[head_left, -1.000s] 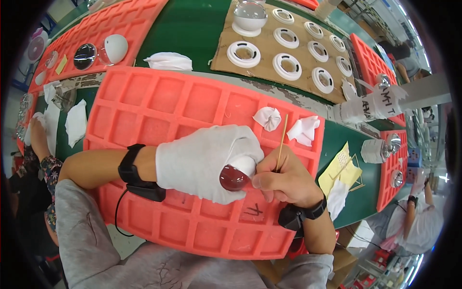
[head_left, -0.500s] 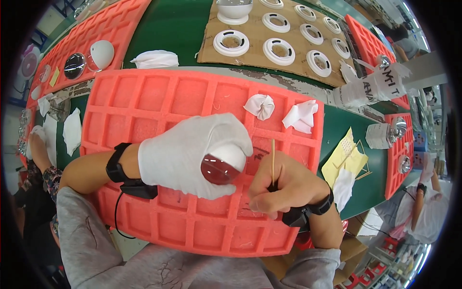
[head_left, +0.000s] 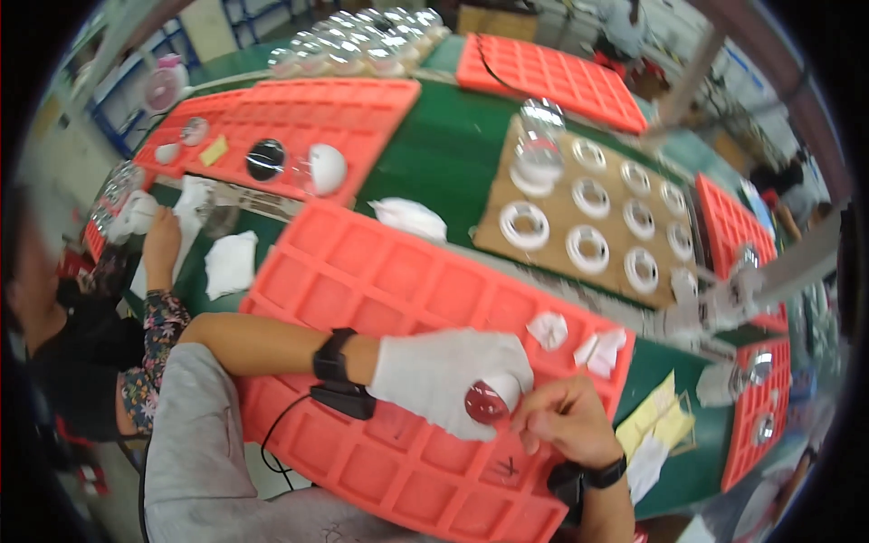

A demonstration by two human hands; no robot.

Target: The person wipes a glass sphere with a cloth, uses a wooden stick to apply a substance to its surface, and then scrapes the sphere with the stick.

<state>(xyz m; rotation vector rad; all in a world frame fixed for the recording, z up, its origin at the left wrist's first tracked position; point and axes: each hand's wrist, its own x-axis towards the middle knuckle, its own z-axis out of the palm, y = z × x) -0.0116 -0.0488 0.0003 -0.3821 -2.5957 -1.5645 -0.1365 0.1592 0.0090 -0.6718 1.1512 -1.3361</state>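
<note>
My left hand [head_left: 448, 376], in a white glove, grips a small ball whose shiny, reddish-looking dome [head_left: 486, 401] faces me beside a white part. Close against its right side is my bare right hand [head_left: 575, 423], with fingers curled and pinched together. I cannot make out any stick in them now. Both hands are above a red compartment tray [head_left: 376, 271]. Two crumpled white cloths, one round [head_left: 548, 331] and one folded [head_left: 601, 353], lie in its far right compartments.
Beyond the tray, white rings [head_left: 588, 250] sit on a cardboard sheet [head_left: 498, 204]. More red trays [head_left: 362, 113] hold domes at far left and right. Yellow paper [head_left: 647, 418] lies right, a white cloth [head_left: 409, 218] behind the tray. A person in a floral sleeve [head_left: 166, 335] works at left.
The view has swung up and left, showing more of the table and the other person. The thin wooden stick earlier upright in my right hand no longer shows. My right hand is nearer the ball.
</note>
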